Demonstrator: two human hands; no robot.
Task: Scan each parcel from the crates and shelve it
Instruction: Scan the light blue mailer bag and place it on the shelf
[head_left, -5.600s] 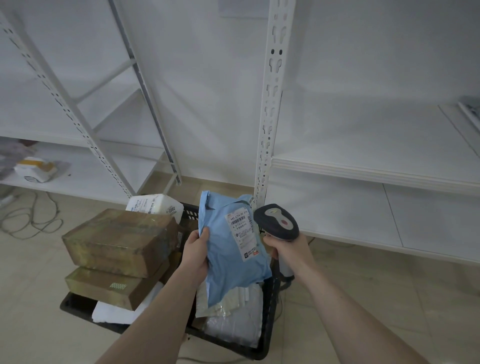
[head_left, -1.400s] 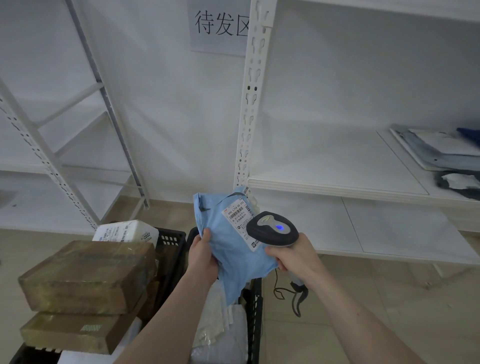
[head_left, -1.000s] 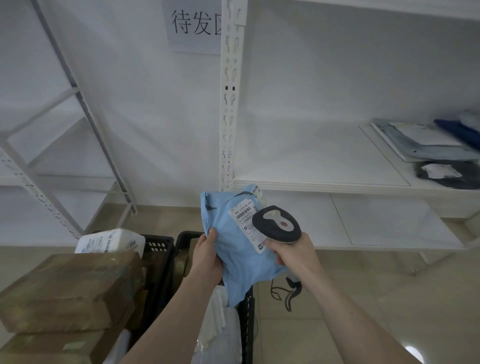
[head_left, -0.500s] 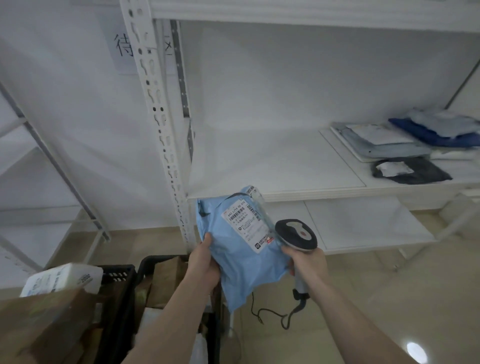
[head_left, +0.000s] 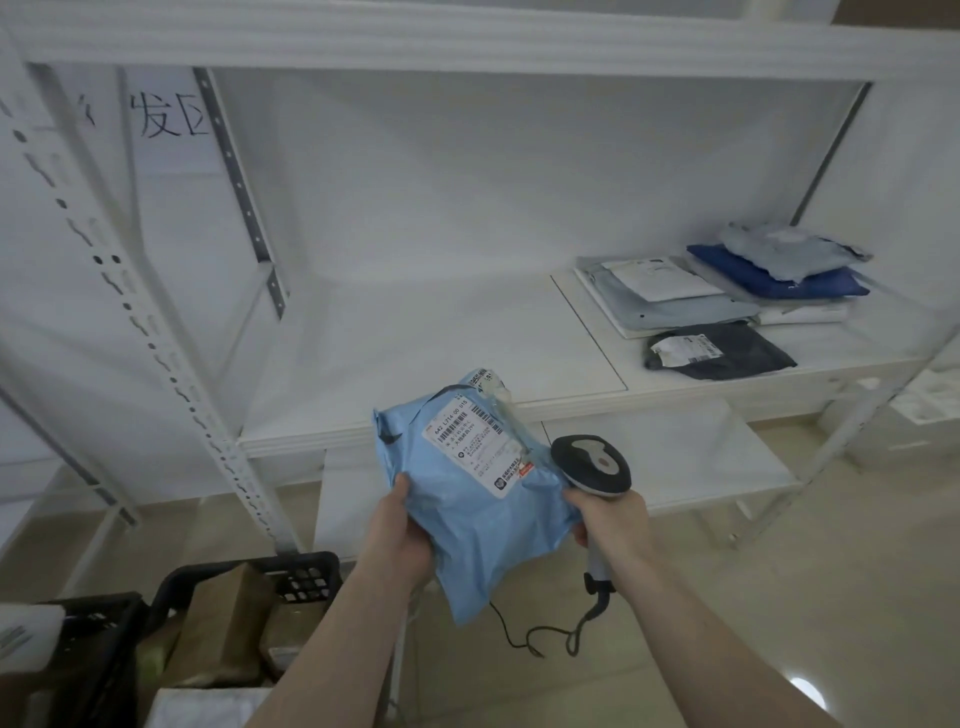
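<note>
My left hand (head_left: 397, 530) grips the left edge of a light blue soft parcel (head_left: 467, 514) with a white barcode label (head_left: 475, 444) facing up. My right hand (head_left: 610, 522) holds the handle of a grey and black barcode scanner (head_left: 592, 465), right beside the parcel's right edge. The scanner's cable (head_left: 535, 636) hangs down toward the floor. The parcel sits in the air just in front of the white shelf board (head_left: 415, 353).
Several flat parcels, blue (head_left: 774, 275), pale grey (head_left: 670, 304) and black (head_left: 722, 353), lie at the shelf's right end. A black crate (head_left: 306, 569) with brown boxes (head_left: 218, 629) stands at lower left. A perforated white upright (head_left: 145, 332) rises on the left.
My view has swung right and up from the crates to the shelf bay. The scanner has moved from over the label to the parcel's right side; its blue light went out.
</note>
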